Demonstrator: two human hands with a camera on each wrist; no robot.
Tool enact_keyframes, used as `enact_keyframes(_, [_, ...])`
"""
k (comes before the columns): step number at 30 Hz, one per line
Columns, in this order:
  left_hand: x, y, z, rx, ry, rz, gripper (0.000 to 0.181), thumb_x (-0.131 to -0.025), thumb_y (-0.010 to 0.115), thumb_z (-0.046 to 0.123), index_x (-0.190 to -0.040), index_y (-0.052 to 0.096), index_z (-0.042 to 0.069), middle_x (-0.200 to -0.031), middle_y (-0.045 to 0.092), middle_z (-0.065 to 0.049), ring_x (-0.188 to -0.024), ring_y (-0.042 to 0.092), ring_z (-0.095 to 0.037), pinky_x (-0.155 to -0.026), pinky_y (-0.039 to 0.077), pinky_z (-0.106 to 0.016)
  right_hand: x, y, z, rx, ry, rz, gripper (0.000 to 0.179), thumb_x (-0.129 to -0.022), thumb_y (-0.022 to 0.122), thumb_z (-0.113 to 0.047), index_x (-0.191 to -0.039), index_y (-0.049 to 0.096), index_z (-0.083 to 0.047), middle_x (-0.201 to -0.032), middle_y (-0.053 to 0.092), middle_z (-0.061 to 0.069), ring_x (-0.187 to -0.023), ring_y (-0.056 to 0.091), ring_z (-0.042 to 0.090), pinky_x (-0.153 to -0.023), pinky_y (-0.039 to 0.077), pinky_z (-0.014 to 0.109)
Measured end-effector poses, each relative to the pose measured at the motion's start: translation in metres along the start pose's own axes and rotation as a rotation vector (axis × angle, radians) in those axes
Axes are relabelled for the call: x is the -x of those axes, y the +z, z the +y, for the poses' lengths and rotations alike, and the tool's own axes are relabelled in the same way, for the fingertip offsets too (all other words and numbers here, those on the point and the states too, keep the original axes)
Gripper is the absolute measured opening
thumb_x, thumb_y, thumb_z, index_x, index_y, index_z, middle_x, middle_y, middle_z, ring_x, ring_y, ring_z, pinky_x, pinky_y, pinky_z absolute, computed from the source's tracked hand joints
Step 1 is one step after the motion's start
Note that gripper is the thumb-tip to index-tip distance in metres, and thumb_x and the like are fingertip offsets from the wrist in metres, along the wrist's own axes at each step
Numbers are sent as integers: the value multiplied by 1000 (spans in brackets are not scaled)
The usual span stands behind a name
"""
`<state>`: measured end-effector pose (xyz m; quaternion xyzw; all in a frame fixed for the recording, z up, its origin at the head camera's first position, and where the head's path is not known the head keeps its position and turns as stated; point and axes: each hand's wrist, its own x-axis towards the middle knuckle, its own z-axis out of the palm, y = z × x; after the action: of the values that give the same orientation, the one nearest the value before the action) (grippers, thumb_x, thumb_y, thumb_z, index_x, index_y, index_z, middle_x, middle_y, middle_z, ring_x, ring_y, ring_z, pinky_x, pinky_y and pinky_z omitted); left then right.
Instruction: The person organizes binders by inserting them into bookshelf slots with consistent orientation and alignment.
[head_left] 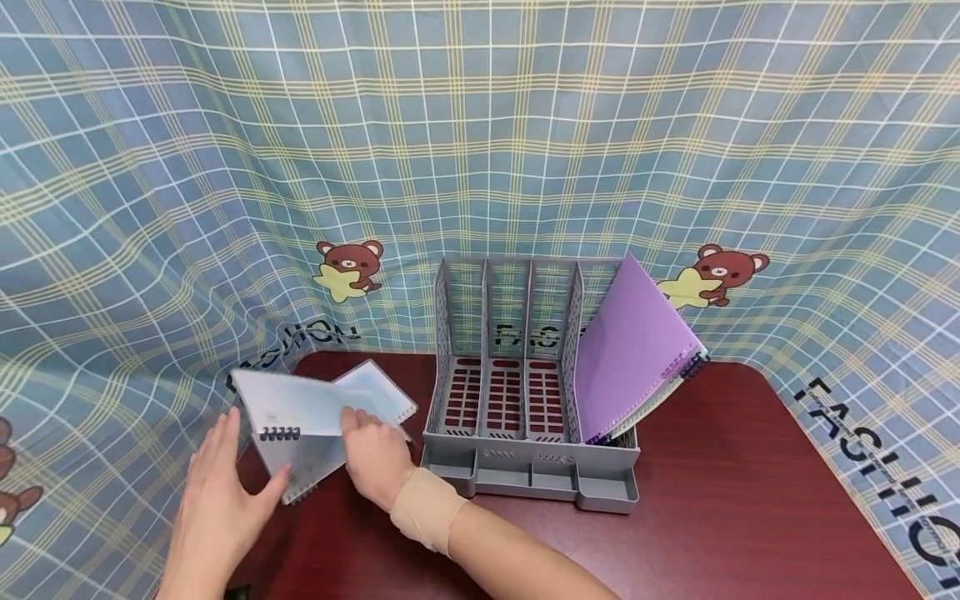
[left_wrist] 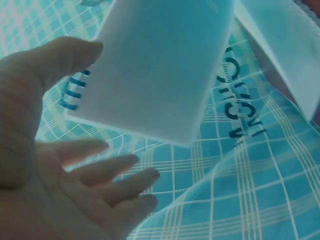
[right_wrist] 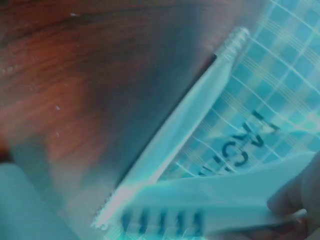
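the right hand (head_left: 375, 462), a beige band on its wrist, pinches the near edge of a translucent frosted spiral notebook with dark blue wire binding (head_left: 300, 410), lifting it tilted off the dark red wooden table (head_left: 720, 483) so its cover faces up and left. the left hand (head_left: 217, 500) is open, fingers straight and spread, close beside the notebook's lower corner without clearly gripping it, placed as if to steady it. a second frosted white spiral notebook (head_left: 378, 396) lies flat beneath, likely waiting its turn. just right stands a grey plastic slotted file rack (head_left: 517, 392), its three left slots empty, while a purple-covered spiral notebook (head_left: 630, 350) leans in the rightmost slot, resting against the divider
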<state>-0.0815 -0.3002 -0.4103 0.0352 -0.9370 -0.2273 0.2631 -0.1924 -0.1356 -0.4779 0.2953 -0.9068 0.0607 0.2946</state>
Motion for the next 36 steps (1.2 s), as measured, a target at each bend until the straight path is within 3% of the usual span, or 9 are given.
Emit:
enact_keyframes(4, [-6, -4, 6, 33, -119, -16, 95, -93, 73, 27, -164, 16, 0, -164, 24, -33, -147, 28, -56, -114, 24, -71, -4, -14, 10, -212, 70, -27, 43, -97, 66, -15, -139, 58, -11, -125, 73, 2, -87, 76, 17, -64, 60, 29])
enact_keyframes(7, [-12, -3, 10, 53, -177, -17, 88, -96, 67, 27, -164, 18, -1, -165, 24, -32, -148, 29, -55, -112, 26, -72, -6, -28, 17, -374, 116, -12, 43, -100, 59, -9, -143, 56, -10, -117, 76, 4, -82, 77, 19, -63, 60, 29])
enact_keyframes(14, [-23, 2, 22, 121, -255, -29, 76, -101, 55, 28, -165, 21, 4, -168, 23, -25, -149, 29, -53, -110, 29, -72, -7, -68, 38, -626, 198, 138, 41, -102, 50, -9, -141, 60, -15, -94, 78, 7, -73, 73, 14, -61, 56, 25])
enact_keyframes(20, [-37, 11, 36, 202, -240, -12, 69, -104, 51, 27, -164, 25, 5, -168, 25, -21, -149, 29, -52, -112, 28, -71, -4, -111, 67, -816, 248, 254, 32, -106, 48, -10, -133, 64, -5, -86, 77, 14, -57, 70, 17, -43, 46, 18])
enact_keyframes(24, [-47, 21, 49, 251, -202, 24, 67, -103, 54, 25, -162, 31, 4, -165, 32, -23, -149, 32, -49, -114, 29, -67, 2, -140, 89, -940, 291, 326, 31, -107, 49, -8, -130, 63, 6, -85, 75, 19, -60, 72, 23, -43, 48, 16])
enact_keyframes(28, [-60, 32, 62, 272, -189, 21, 68, -102, 56, 28, -162, 33, 7, -164, 35, -22, -149, 34, -47, -115, 31, -65, 11, -165, 110, -975, 352, 374, 31, -107, 49, -9, -125, 64, 10, -96, 76, 24, -78, 78, 29, -55, 57, 21])
enact_keyframes(31, [-71, 41, 73, 277, -170, -7, 70, -103, 57, 31, -163, 31, 8, -165, 34, -20, -150, 34, -45, -115, 31, -64, 21, -180, 125, -915, 410, 417, 28, -107, 50, -11, -120, 67, 7, -104, 76, 23, -86, 78, 29, -62, 60, 25])
enact_keyframes(34, [-80, 52, 83, 279, -156, -49, 72, -102, 59, 33, -163, 30, 6, -165, 33, -20, -150, 34, -44, -116, 32, -63, 33, -192, 139, -843, 490, 454, 24, -107, 52, -15, -106, 70, 1, -90, 76, 15, -68, 73, 21, -51, 55, 25])
enact_keyframes(36, [-83, 59, 89, 286, -154, -72, 73, -102, 59, 32, -163, 30, 5, -166, 33, -20, -150, 34, -44, -116, 32, -62, 42, -200, 147, -791, 553, 456, 25, -108, 52, -19, -91, 66, -6, -72, 68, 7, -55, 60, 14, -45, 45, 26])
